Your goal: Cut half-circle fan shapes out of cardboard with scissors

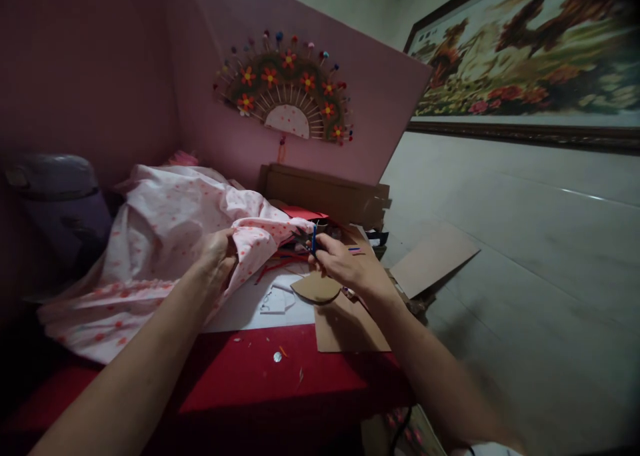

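Note:
A large white cloth with red dots lies bunched over the left of the table. My left hand grips a fold of it, its fingers partly hidden behind the fabric. In my right hand is a pair of scissors with blue handles. The blades point left and meet the raised edge of the cloth; whether they are parted there is hard to see. Below my right hand lies a cardboard semicircle, over a larger cardboard sheet.
A red tablecloth covers the table, with scraps and a small silvery disc near the front. A decorated fan hangs on the pink board behind. A purple container stands left; another cardboard piece leans at the right wall.

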### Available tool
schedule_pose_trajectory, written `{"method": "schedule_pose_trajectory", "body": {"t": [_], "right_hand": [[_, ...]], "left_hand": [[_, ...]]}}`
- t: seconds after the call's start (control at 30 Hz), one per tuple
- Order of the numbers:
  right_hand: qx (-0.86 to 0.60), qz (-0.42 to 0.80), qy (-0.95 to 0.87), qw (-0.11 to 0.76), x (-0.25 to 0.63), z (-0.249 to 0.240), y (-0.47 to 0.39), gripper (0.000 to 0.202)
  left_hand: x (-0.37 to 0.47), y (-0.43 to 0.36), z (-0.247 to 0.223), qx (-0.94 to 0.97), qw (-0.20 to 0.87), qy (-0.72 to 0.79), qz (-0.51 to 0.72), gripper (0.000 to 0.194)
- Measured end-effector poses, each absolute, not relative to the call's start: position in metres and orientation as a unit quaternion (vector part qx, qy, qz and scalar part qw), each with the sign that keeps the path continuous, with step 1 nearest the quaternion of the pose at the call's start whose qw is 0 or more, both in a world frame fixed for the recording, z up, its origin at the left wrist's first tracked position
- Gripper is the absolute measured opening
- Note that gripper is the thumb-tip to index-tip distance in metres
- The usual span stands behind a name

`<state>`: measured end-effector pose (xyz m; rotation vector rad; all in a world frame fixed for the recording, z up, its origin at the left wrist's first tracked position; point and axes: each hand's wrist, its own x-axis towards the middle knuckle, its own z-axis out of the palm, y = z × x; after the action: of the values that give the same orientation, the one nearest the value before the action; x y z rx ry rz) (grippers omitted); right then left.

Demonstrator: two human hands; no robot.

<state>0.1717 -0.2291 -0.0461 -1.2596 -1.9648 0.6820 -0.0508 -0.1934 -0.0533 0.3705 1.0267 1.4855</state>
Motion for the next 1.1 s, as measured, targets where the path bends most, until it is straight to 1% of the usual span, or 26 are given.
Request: {"method": "schedule_pose_trajectory", "body": {"t": [0.07,0.13,0.2,0.27,0.33,0.4,0.43,0.47,0.5,0.57,0.6,0.63,0.67,0.7,0.73,0.77,0.83,0.9,0.93,1.0,1.07,1.1], "right_hand": [[-0.481,0.393,-0.695,0.361,0.179,-0.054,-0.239,0.007],[-0.474,0.479,-0.633,0.381,0.186,-0.061,-0.249,0.006],[-0.468,0.526,-0.584,0.406,0.191,-0.065,-0.258,0.01],[-0.464,0.534,-0.559,0.432,0.197,-0.066,-0.262,0.011],[-0.47,0.513,-0.555,0.456,0.202,-0.066,-0.264,0.012],[-0.479,0.481,-0.569,0.464,0.205,-0.065,-0.264,0.013],[-0.483,0.466,-0.583,0.459,0.204,-0.066,-0.264,0.014],[-0.485,0.444,-0.601,0.454,0.202,-0.066,-0.265,0.015],[-0.488,0.412,-0.628,0.445,0.199,-0.067,-0.266,0.015],[-0.493,0.314,-0.694,0.421,0.19,-0.07,-0.269,0.018],[-0.495,0.256,-0.728,0.4,0.185,-0.071,-0.271,0.02],[-0.498,0.201,-0.756,0.375,0.179,-0.072,-0.273,0.022],[-0.502,0.155,-0.776,0.35,0.175,-0.074,-0.275,0.023],[-0.506,0.127,-0.788,0.327,0.171,-0.075,-0.276,0.025],[-0.509,0.112,-0.795,0.309,0.168,-0.076,-0.276,0.026],[-0.51,0.107,-0.8,0.297,0.166,-0.077,-0.276,0.027],[-0.507,0.118,-0.804,0.288,0.167,-0.078,-0.27,0.028],[-0.515,0.148,-0.787,0.307,0.172,-0.079,-0.26,0.025],[-0.525,0.174,-0.762,0.337,0.176,-0.078,-0.254,0.021],[-0.541,0.26,-0.67,0.438,0.183,-0.077,-0.239,0.014],[-0.53,0.343,-0.561,0.536,0.188,-0.078,-0.225,0.012],[-0.522,0.361,-0.525,0.567,0.189,-0.08,-0.22,0.013]], "left_hand": [[-0.045,-0.193,-0.057,0.201,0.594,0.452,0.634,0.017],[-0.039,-0.193,-0.063,0.228,0.584,0.452,0.635,0.014],[-0.033,-0.196,-0.069,0.27,0.577,0.449,0.626,0.011],[-0.025,-0.202,-0.073,0.335,0.574,0.444,0.602,0.008],[-0.017,-0.21,-0.076,0.405,0.582,0.435,0.555,0.009],[-0.009,-0.218,-0.077,0.502,0.592,0.417,0.473,0.016],[-0.004,-0.222,-0.078,0.552,0.579,0.408,0.44,0.021],[0.0,-0.225,-0.079,0.599,0.545,0.4,0.429,0.025],[0.004,-0.228,-0.079,0.634,0.489,0.397,0.448,0.026],[0.011,-0.233,-0.08,0.66,0.34,0.397,0.539,0.02],[0.014,-0.235,-0.081,0.664,0.271,0.396,0.573,0.02],[0.017,-0.237,-0.082,0.673,0.22,0.394,0.586,0.024],[0.019,-0.238,-0.084,0.689,0.194,0.39,0.579,0.025],[0.021,-0.238,-0.085,0.705,0.19,0.386,0.564,0.02],[0.022,-0.238,-0.087,0.714,0.205,0.381,0.551,0.014],[0.022,-0.237,-0.089,0.709,0.236,0.379,0.546,0.013],[0.02,-0.234,-0.089,0.656,0.318,0.385,0.566,0.021],[0.014,-0.229,-0.087,0.568,0.374,0.402,0.614,0.022],[0.011,-0.227,-0.085,0.526,0.39,0.407,0.637,0.023],[0.004,-0.223,-0.082,0.457,0.427,0.402,0.669,0.027],[-0.001,-0.219,-0.081,0.406,0.486,0.387,0.67,0.029],[-0.003,-0.217,-0.081,0.385,0.515,0.382,0.664,0.028]]}}
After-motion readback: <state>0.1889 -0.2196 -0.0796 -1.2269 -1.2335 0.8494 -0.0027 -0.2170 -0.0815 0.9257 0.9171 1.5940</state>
